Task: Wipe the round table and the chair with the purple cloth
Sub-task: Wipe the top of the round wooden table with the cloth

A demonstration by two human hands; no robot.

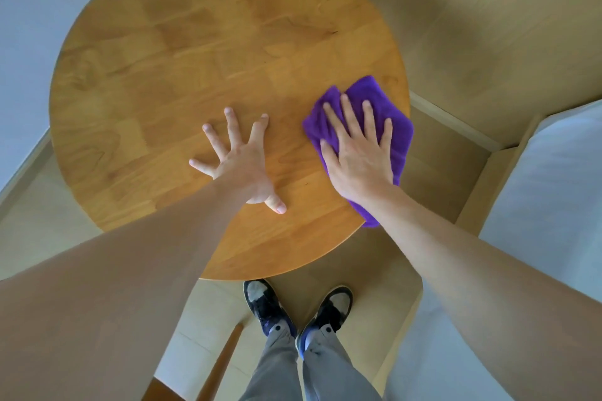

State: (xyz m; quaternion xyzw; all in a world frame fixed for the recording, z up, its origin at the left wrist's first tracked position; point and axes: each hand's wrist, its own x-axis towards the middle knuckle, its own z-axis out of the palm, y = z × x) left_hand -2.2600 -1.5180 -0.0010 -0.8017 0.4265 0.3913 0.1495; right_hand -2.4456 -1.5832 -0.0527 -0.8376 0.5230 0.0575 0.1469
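The round wooden table [202, 52] fills the upper middle of the head view. My right hand [358, 153] presses flat, fingers straight, on the purple cloth [368, 91] at the table's right edge; part of the cloth hangs over the rim. My left hand [242, 159] rests on the bare wood near the table's middle front, fingers spread wide and touching the surface. A wooden piece [221, 358] at the bottom left, below the table, may be part of the chair; most of it is out of view.
My feet in dark shoes [296, 306] stand just in front of the table. A white-covered bed or sofa with a wooden frame [550, 172] stands at the right. A pale wall [32, 26] runs along the left, close to the table.
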